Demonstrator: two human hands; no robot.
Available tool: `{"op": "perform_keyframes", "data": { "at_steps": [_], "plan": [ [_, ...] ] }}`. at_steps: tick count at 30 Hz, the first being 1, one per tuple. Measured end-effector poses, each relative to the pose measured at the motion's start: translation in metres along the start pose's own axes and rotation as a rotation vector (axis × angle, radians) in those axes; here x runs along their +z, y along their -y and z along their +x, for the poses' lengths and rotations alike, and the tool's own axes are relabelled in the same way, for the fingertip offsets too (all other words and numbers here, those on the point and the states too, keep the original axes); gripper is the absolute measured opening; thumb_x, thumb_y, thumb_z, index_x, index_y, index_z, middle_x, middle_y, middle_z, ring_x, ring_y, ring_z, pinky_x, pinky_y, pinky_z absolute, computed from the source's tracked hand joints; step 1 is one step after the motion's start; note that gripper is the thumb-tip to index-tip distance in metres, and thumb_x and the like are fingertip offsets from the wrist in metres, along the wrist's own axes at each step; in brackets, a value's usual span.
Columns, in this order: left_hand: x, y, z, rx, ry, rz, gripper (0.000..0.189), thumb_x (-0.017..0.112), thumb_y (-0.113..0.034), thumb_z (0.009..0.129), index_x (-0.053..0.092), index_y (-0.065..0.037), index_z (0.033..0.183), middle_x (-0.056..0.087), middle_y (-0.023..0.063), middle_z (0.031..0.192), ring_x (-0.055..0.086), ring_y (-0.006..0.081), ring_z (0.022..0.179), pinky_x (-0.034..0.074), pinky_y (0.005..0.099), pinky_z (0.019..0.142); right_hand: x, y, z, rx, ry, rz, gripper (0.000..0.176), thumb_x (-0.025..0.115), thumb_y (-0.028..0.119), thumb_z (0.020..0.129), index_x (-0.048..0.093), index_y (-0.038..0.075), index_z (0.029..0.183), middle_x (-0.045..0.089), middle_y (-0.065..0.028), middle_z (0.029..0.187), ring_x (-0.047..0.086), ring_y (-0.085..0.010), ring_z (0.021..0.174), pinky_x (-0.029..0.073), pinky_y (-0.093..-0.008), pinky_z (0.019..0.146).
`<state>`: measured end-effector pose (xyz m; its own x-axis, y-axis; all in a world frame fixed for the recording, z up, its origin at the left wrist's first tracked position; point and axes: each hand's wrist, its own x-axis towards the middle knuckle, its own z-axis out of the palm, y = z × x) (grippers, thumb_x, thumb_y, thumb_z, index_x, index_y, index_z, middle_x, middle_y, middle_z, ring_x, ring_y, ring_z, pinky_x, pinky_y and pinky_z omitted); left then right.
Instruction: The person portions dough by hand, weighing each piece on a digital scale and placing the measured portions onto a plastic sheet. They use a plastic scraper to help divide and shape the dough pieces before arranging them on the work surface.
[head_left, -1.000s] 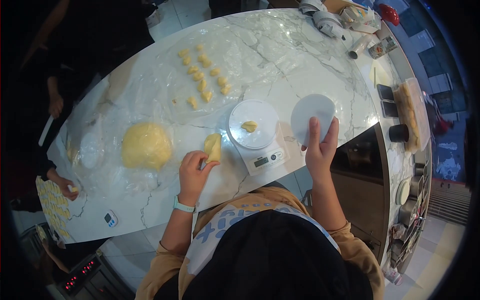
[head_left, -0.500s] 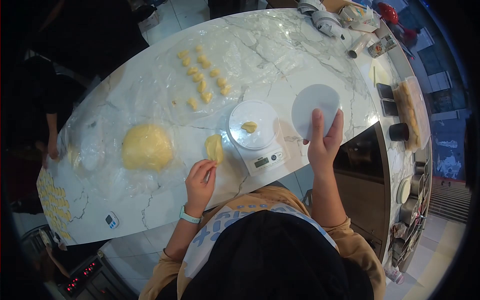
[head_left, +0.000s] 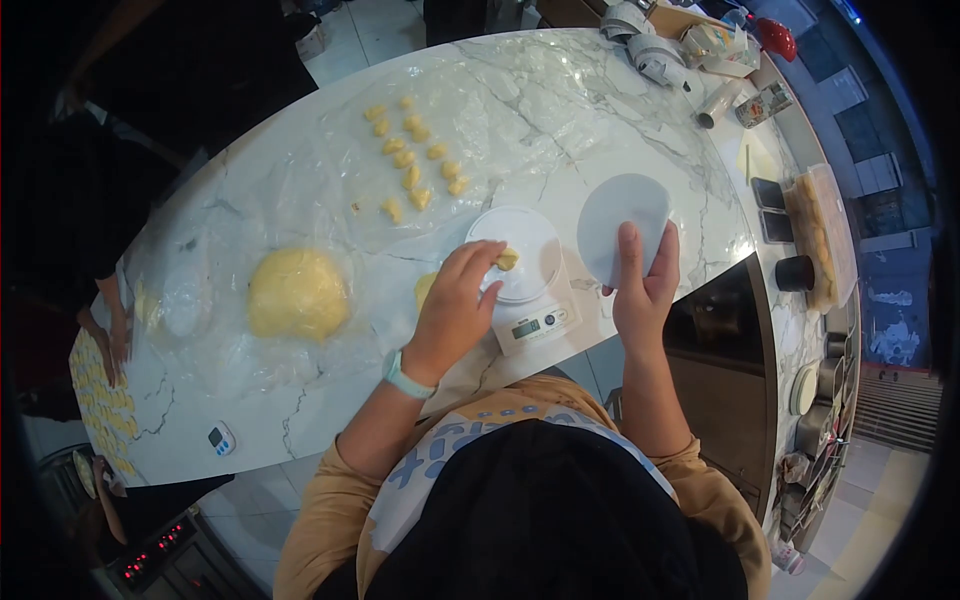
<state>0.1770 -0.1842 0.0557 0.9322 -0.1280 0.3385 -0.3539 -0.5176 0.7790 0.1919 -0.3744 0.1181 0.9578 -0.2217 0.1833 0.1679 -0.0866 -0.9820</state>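
A dough piece (head_left: 508, 259) on the scale (head_left: 540, 325)
Left hand (head_left: 455, 300) pinches it on the pan; right hand (head_left: 640, 290) grips a white disc (head_left: 622, 212), held clear alongside.

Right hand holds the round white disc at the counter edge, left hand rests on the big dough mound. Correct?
Not quite. In the head view the left hand is over the scale, fingertips at the small dough piece on it; the big dough mound lies apart. The right hand does hold the white disc.
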Motion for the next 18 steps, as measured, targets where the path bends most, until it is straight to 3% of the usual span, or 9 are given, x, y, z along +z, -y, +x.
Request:
{"op": "perform_keyframes", "data": {
  "at_steps": [2,5,9,11,15,16,18],
  "plan": [
    [0.007,0.004,0.014,0.095,0.042,0.027,0.028,0.063,0.0,0.077,0.061,-0.003,0.105,0.059,0.0157,0.11,0.057,0.0322,0.098,0.047,0.0357,0.086,0.0,0.002,0.0,-0.011,0.01,-0.009,0.026,0.054,0.027,0.094,0.047,0.004,0.104,0.055,-0.0012,0.078,0.049,-0.003,0.054,0.037,-0.0175,0.042],
    [0.013,0.018,0.019,0.039,0.167,-0.022,0.024,0.064,-0.001,0.077,0.063,-0.002,0.102,0.062,0.0144,0.1,0.06,0.0304,0.091,0.049,0.0339,0.079,0.002,0.003,0.002,-0.022,0.027,-0.006,0.025,0.054,0.026,0.094,0.047,0.004,0.104,0.055,-0.001,0.077,0.048,-0.0025,0.054,0.038,-0.0172,0.042],
    [-0.017,-0.004,-0.023,0.006,-0.048,-0.06,0.02,0.066,-0.001,0.077,0.064,-0.001,0.097,0.062,0.0133,0.095,0.062,0.0285,0.082,0.051,0.0317,0.072,0.01,0.004,-0.004,-0.004,0.079,0.033,0.023,0.054,0.025,0.094,0.048,0.004,0.104,0.056,-0.0005,0.076,0.048,-0.0025,0.054,0.037,-0.0176,0.042],
    [-0.035,-0.017,-0.051,-0.248,-0.137,-0.108,0.019,0.064,0.0,0.077,0.065,-0.002,0.096,0.061,0.0124,0.094,0.06,0.0293,0.084,0.049,0.0338,0.079,0.017,0.0,-0.011,0.005,0.109,0.019,0.023,0.054,0.024,0.094,0.048,0.004,0.103,0.056,-0.0001,0.075,0.049,-0.0028,0.054,0.037,-0.0186,0.042],
    [-0.031,0.01,-0.113,-0.362,-0.111,0.025,0.019,0.065,0.002,0.075,0.065,0.0,0.094,0.063,0.0107,0.093,0.062,0.026,0.081,0.05,0.0321,0.07,0.041,-0.013,-0.028,-0.026,0.561,-0.344,0.025,0.057,0.02,0.091,0.048,0.0,0.105,0.057,-0.0138,0.059,0.058,-0.0242,0.049,0.041,-0.0333,0.045],
    [-0.031,0.011,-0.118,-0.272,-0.118,0.115,0.019,0.066,0.002,0.074,0.065,0.0,0.093,0.063,0.0107,0.093,0.062,0.0266,0.083,0.05,0.033,0.072,0.049,-0.014,-0.032,0.048,0.787,-0.475,0.028,0.058,0.019,0.089,0.047,0.001,0.107,0.056,-0.0197,0.06,0.058,-0.0336,0.051,0.043,-0.0395,0.047],
    [-0.029,0.018,-0.128,-0.191,-0.126,0.207,0.019,0.067,0.002,0.073,0.065,-0.001,0.092,0.063,0.0107,0.093,0.062,0.0273,0.085,0.05,0.034,0.074,0.068,-0.035,-0.043,-0.206,0.949,-0.585,0.027,0.058,0.018,0.088,0.045,0.003,0.108,0.058,-0.017,0.059,0.059,-0.0338,0.053,0.044,-0.041,0.048]
  ]
}}
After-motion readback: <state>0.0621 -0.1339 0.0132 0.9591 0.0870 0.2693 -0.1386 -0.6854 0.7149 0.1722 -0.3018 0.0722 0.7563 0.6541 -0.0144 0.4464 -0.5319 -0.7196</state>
